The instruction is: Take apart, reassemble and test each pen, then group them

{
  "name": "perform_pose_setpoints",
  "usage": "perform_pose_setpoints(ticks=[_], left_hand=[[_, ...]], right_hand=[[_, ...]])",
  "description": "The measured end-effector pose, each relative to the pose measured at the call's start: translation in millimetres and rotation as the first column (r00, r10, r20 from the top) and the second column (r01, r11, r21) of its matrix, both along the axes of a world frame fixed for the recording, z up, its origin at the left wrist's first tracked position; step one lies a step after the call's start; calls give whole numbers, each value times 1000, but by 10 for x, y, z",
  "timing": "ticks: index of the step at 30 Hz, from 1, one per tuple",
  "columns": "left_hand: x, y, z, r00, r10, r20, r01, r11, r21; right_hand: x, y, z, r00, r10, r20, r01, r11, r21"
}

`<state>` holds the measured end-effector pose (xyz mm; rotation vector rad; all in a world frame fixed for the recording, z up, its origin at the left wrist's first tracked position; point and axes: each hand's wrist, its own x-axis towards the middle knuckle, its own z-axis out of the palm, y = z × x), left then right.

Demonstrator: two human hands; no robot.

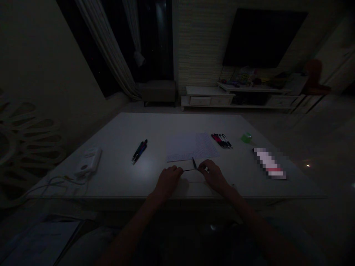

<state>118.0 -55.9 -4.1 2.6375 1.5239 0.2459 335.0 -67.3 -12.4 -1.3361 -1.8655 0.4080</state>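
In the dim light my left hand [169,178] is closed on one end of a thin dark rod [189,170] low over the white table. Fingers of my right hand [211,173] are pinched near the rod's other end, beside a short dark pen piece [194,163]. Whether the right fingers hold the rod or the pen piece is too dark to tell. Just beyond both hands lie sheets of handwritten paper [191,146]. Several pens [139,151] lie to the left, and another row of pens [222,140] lies to the right of the paper.
On the white table [155,125], a green round item [246,137] and a blurred-out phone-like object [269,163] lie at right. A white power strip [88,161] with cables sits at left. Beyond are a low cabinet [208,100] and a stool [159,91].
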Motion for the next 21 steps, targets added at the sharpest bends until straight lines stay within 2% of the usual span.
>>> perform_pose_setpoints(ticks=[10,21], left_hand=[[12,9,3,1000,-11,-20,12,1000,21],[16,-6,22,999,-11,-52,10,1000,-22]], right_hand=[[19,-26,-6,1000,11,17,-11,1000,-6],[-2,-11,-26,999,24,21,-24,1000,5]])
